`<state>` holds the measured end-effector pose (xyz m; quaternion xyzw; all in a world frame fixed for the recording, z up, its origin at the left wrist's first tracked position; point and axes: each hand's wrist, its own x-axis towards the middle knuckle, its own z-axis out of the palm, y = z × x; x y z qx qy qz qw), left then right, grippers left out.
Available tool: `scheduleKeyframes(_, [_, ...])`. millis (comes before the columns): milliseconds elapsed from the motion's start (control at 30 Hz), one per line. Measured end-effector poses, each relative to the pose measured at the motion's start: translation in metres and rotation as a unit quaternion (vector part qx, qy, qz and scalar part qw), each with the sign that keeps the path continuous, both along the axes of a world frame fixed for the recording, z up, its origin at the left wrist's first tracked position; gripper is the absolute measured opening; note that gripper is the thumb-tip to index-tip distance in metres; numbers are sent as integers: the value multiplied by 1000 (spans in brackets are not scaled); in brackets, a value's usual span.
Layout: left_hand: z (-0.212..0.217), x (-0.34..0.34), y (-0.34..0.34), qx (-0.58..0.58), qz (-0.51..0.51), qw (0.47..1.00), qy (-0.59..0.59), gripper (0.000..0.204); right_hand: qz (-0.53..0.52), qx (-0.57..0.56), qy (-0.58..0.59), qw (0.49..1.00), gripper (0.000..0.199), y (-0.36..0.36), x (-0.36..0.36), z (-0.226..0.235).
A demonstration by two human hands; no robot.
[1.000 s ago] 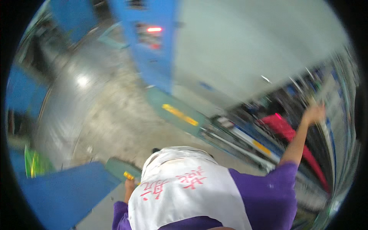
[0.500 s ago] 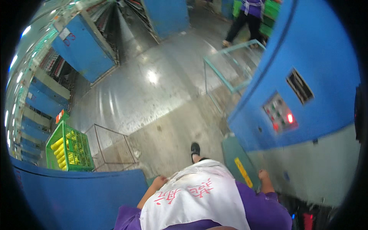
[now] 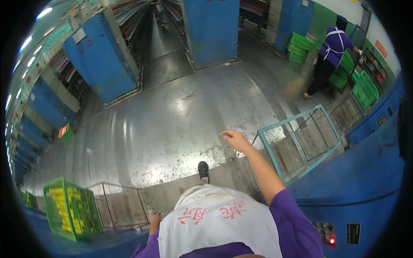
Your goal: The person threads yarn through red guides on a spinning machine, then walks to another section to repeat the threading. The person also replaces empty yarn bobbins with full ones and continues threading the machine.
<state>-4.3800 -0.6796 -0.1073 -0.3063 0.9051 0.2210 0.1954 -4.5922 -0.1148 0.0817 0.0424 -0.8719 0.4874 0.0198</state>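
My right arm, in a purple sleeve, reaches forward over the floor. At its end my right hand (image 3: 234,140) hangs in the air with loosely bent fingers and nothing visible in it. The teal metal frame stand (image 3: 297,135) is nearest to it, on the right, apart from the fingers. Low at my left side, my left hand (image 3: 155,218) hangs beside my white apron (image 3: 219,217), its fingers too small and curled to read. Close by on that side are a thin brown metal frame (image 3: 112,202) and a green crate (image 3: 71,210) of yellow bobbins.
Blue machine cabinets (image 3: 105,60) line the far side, with an aisle between them. A co-worker (image 3: 331,56) in purple stands far right by stacked green crates (image 3: 299,46). A blue machine (image 3: 365,172) borders my right. A small green box (image 3: 66,132) stands far left.
I have moved forward past the blue machine on the right. My right hand has swung from my side out ahead. The teal frame and the co-worker now show fully.
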Motion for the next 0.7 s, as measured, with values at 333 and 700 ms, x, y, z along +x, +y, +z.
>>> scheduleKeyframes(333, [94,-590,292,51,-503,861,62,45,-485,85,-393,777,33,241,184,-185])
scheduleKeyframes(700, [112,-863,558,177,-408,882,157,30,-306,24,-571,761,44,228,-19,-191])
